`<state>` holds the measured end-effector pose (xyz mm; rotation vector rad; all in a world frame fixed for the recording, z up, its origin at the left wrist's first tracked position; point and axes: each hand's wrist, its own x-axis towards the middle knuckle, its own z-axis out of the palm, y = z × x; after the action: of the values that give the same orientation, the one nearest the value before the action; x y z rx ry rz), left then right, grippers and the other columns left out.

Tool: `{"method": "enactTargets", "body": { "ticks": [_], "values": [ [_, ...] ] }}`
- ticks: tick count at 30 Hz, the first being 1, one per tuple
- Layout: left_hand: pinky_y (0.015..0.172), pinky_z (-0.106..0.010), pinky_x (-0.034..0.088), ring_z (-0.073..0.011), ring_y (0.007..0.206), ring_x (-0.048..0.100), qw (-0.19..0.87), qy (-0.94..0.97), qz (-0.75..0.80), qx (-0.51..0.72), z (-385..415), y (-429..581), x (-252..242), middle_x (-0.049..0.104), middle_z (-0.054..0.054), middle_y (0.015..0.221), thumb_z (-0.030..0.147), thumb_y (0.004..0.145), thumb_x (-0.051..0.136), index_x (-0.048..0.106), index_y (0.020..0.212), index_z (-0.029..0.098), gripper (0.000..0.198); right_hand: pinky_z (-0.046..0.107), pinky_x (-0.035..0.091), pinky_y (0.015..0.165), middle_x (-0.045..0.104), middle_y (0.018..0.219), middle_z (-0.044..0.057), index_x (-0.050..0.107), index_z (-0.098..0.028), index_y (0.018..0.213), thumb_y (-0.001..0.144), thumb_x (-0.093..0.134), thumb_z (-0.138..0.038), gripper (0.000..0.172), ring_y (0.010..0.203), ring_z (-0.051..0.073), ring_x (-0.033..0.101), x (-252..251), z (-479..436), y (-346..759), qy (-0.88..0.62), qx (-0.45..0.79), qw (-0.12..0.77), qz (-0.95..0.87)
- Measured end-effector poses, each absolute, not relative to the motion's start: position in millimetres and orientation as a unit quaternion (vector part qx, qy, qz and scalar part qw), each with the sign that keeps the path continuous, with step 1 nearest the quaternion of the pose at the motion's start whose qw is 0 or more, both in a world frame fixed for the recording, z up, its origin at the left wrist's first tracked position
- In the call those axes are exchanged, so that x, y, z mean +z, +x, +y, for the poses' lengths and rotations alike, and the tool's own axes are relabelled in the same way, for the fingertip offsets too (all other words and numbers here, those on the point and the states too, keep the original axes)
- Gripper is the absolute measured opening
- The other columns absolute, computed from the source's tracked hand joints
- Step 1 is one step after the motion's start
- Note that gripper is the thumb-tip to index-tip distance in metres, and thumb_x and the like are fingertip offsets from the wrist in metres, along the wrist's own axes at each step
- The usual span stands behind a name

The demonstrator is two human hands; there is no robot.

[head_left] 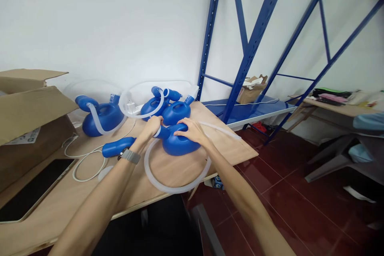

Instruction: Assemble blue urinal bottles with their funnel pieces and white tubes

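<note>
A blue plastic urinal bottle [180, 146] stands on the wooden table, its neck pointing left. My left hand [153, 125] is closed at the end of that neck; its fingertips are partly hidden. On the bottle's handle and upper body, my right hand [192, 131] is closed, the thumb lying over the top. A translucent hose [177, 189] loops in front of the bottle. Right behind it stands another blue bottle [176, 114], with a third blue bottle [150, 108] close by. Near my left wrist lies a loose blue cup-like piece [117, 147].
A further blue bottle with hose [105, 116] stands at the left. An open cardboard box [33, 144], a black flat device [36, 188] and a white cable [78, 168] occupy the table's left side. Blue metal shelving [249, 48] rises beyond the table's right edge.
</note>
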<state>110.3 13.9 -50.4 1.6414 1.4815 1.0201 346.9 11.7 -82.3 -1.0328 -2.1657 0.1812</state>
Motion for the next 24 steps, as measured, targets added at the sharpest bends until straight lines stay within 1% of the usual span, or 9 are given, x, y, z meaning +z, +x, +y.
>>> {"method": "enactTargets", "body": {
  "ticks": [3, 7, 10, 13, 15, 17, 20, 22, 24],
  "values": [
    [0.067, -0.042, 0.050, -0.0285, 0.065, 0.063, 0.347, 0.622, 0.582, 0.393, 16.0, 107.9, -53.2, 0.060, -0.006, 0.054, 0.043, 0.080, 0.051, 0.053, 0.056, 0.025, 0.030, 0.038, 0.051, 0.096, 0.076, 0.111, 0.006, 0.075, -0.025, 0.115, 0.081, 0.086, -0.060, 0.050, 0.105, 0.027, 0.072, -82.8, 12.7, 347.8, -0.396, 0.079, 0.359, -0.841],
    [0.067, -0.040, 0.055, -0.0262, 0.064, 0.066, 0.374, 0.629, 0.561, 0.386, 13.3, 118.3, -54.0, 0.068, -0.009, 0.065, 0.055, 0.086, 0.044, 0.065, 0.066, 0.021, 0.045, 0.039, 0.052, 0.096, 0.077, 0.111, 0.007, 0.075, -0.023, 0.114, 0.082, 0.085, -0.061, 0.050, 0.104, 0.028, 0.072, -82.4, 14.2, 351.4, -0.400, 0.075, 0.359, -0.840],
    [0.075, -0.039, 0.058, -0.0258, 0.076, 0.070, 0.339, 0.636, 0.555, 0.415, 10.4, 123.1, -50.6, 0.074, -0.012, 0.081, 0.057, 0.091, 0.036, 0.071, 0.085, 0.018, 0.053, 0.040, 0.052, 0.095, 0.077, 0.112, 0.008, 0.075, -0.023, 0.112, 0.083, 0.084, -0.061, 0.049, 0.105, 0.028, 0.072, -81.0, 15.9, 355.4, -0.407, 0.067, 0.359, -0.837],
    [0.084, -0.040, 0.057, -0.0267, 0.092, 0.071, 0.256, 0.644, 0.573, 0.437, 1.6, 105.6, -41.8, 0.077, -0.012, 0.100, 0.052, 0.090, 0.042, 0.068, 0.098, 0.020, 0.042, 0.042, 0.052, 0.096, 0.077, 0.115, 0.009, 0.075, -0.024, 0.114, 0.086, 0.080, -0.062, 0.047, 0.108, 0.030, 0.072, -80.7, 21.3, 361.0, -0.428, 0.054, 0.356, -0.829],
    [0.089, -0.042, 0.056, -0.0283, 0.098, 0.070, 0.205, 0.659, 0.586, 0.425, -11.3, 78.0, -34.4, 0.076, -0.011, 0.105, 0.051, 0.087, 0.050, 0.067, 0.098, 0.022, 0.036, 0.046, 0.051, 0.100, 0.076, 0.119, 0.010, 0.075, -0.024, 0.117, 0.088, 0.078, -0.061, 0.047, 0.111, 0.033, 0.070, -81.5, 27.5, 366.1, -0.449, 0.036, 0.358, -0.818],
    [0.094, -0.045, 0.054, -0.0306, 0.096, 0.069, 0.171, 0.682, 0.595, 0.391, -29.1, 41.5, -29.6, 0.076, -0.011, 0.102, 0.055, 0.081, 0.059, 0.068, 0.093, 0.023, 0.036, 0.052, 0.048, 0.106, 0.074, 0.124, 0.013, 0.074, -0.023, 0.123, 0.089, 0.078, -0.059, 0.050, 0.117, 0.035, 0.067, -82.1, 33.4, 371.0, -0.453, 0.009, 0.360, -0.815],
    [0.098, -0.048, 0.053, -0.0371, 0.103, 0.069, 0.144, 0.711, 0.602, 0.333, -57.3, -15.0, -34.3, 0.076, -0.012, 0.104, 0.063, 0.062, 0.077, 0.072, 0.093, 0.025, 0.049, 0.059, 0.040, 0.113, 0.069, 0.134, 0.015, 0.071, -0.023, 0.133, 0.090, 0.078, -0.054, 0.054, 0.127, 0.038, 0.060, -80.1, 33.2, 370.9, -0.436, -0.053, 0.377, -0.815],
    [0.096, -0.049, 0.054, -0.0412, 0.105, 0.069, 0.144, 0.731, 0.605, 0.281, -71.4, -44.4, -45.8, 0.076, -0.011, 0.105, 0.063, 0.047, 0.086, 0.075, 0.098, 0.026, 0.064, 0.060, 0.038, 0.114, 0.067, 0.136, 0.015, 0.071, -0.024, 0.134, 0.096, 0.071, -0.047, 0.044, 0.130, 0.038, 0.057, -75.9, 22.9, 359.7, -0.418, -0.085, 0.392, -0.815],
    [0.094, -0.050, 0.055, -0.0427, 0.104, 0.071, 0.144, 0.750, 0.601, 0.236, -79.6, -62.5, -59.6, 0.077, -0.010, 0.107, 0.065, 0.047, 0.087, 0.075, 0.109, 0.026, 0.074, 0.056, 0.040, 0.113, 0.069, 0.130, 0.013, 0.073, -0.026, 0.130, 0.104, 0.059, -0.038, 0.033, 0.128, 0.035, 0.057, -70.2, 5.1, 337.3, -0.383, -0.080, 0.385, -0.836]
  ]
}}
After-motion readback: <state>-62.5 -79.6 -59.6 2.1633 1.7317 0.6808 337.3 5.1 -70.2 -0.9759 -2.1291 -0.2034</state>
